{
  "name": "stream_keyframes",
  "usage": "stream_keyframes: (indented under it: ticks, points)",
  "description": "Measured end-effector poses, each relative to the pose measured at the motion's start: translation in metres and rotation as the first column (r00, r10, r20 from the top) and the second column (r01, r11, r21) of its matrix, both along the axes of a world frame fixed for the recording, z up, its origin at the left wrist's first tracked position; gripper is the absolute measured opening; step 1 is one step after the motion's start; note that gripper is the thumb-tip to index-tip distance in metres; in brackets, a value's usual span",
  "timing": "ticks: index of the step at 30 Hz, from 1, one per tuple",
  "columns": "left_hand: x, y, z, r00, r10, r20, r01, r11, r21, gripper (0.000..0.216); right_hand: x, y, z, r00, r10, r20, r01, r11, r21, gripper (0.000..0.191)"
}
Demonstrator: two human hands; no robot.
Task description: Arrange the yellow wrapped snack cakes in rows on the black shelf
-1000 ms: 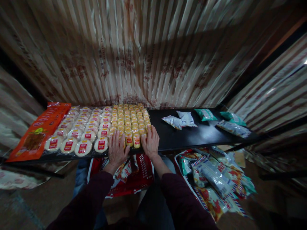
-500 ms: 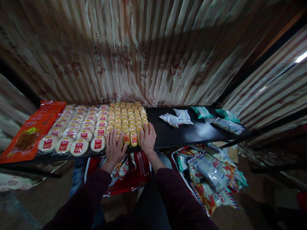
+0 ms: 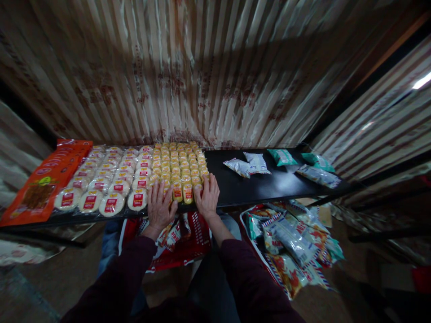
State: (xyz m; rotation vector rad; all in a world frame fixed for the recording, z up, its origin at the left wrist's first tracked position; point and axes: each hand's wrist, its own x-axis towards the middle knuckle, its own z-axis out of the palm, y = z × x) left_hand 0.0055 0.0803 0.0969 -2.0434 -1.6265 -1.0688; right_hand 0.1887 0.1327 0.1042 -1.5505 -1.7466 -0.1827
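Observation:
My left hand [image 3: 160, 205] lies with fingers stretched over the front-left of several rows of small yellow wrapped snacks [image 3: 177, 193]. On their front-right corner rests my right hand [image 3: 207, 197], its fingers extended too. Both hands touch the snack packs from either side, and neither is wrapped around one. The front packs under my fingers are partly hidden. Left of them, rows of round white rice crackers [image 3: 90, 201] in clear wrappers with red labels lie on the black shelf [image 3: 235, 190].
A large orange bag [image 3: 40, 190] lies at the shelf's left end. On the right side are silver packets [image 3: 257, 163] and green packets [image 3: 282, 157]. Below stand a red basket [image 3: 202, 231] holding some packets and another basket [image 3: 243, 218] heaped with snack bags [image 3: 292, 240].
Both hands stay on the yellow snacks, with only a very slight shift. The view has tilted minimally; nothing on the shelf has visibly been taken or let go.

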Motion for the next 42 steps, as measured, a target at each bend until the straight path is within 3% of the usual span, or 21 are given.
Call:
stream_keyframes:
  ticks: [7, 20, 31, 42]
  points:
    - [0.003, 0.003, 0.000, 1.000, 0.029, -0.012, -0.029, 0.999, -0.044, 0.054, -0.002, 0.001, -0.001, 0.999, 0.006, 0.031, -0.004, 0.998, -0.058, 0.048]
    - [0.005, -0.008, 0.005, 0.999, 0.014, -0.041, -0.014, 1.000, 0.003, 0.053, 0.006, -0.012, -0.006, 0.998, 0.044, 0.040, -0.044, 0.999, 0.002, 0.052]
    - [0.009, -0.042, -0.012, 0.994, 0.043, -0.100, -0.055, 0.991, -0.119, 0.054, 0.005, -0.035, -0.012, 0.997, 0.076, 0.011, -0.076, 0.997, 0.025, 0.050]
    - [0.007, -0.048, -0.001, 0.987, 0.006, -0.158, -0.036, 0.981, -0.188, 0.054, 0.002, -0.043, -0.016, 0.997, 0.066, 0.041, -0.065, 0.998, -0.024, 0.049]
